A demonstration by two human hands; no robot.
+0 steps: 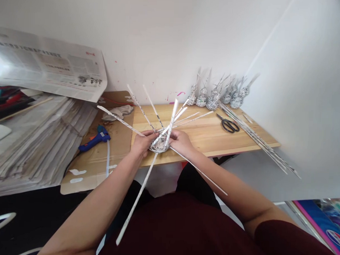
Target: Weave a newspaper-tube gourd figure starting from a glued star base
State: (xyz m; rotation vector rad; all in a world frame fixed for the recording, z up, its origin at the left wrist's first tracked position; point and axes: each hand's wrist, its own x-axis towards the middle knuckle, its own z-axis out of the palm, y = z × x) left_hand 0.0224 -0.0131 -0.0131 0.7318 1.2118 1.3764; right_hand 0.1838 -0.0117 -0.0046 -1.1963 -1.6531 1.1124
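Just above the near edge of a wooden table [197, 133], between both hands: small woven bowl [160, 144], hollow side up, paper rods [137, 199] fanning out all round. Left hand [142, 143] closed on one side, thumb over the rim, fingers wrapped about the outside with hardly any gap, seemingly to steady the weave. Right hand [183, 142] curled in at the opposite rim, fingers bent and drawn together on the edge; tips partly hidden, so exact hold on any single rod, cannot tell. Grip from two sides, presumably against twisting or tipping. Whether resting on wood or lifted, cannot tell. One long rod slanting down toward the maroon shirt [166, 227], probably to stay clear of the fingers. To the right, scissors [230, 126] lying flat, likely for easy reach. Beside them, loose rods [257, 140] overhanging the front edge, apparently too long for the space. Against the wall [150, 48], row of small woven figures [202, 97], perhaps out of the way of elbows. To the left, glue gun [94, 140] on cardboard [121, 138], maybe to spare the wood from drips.
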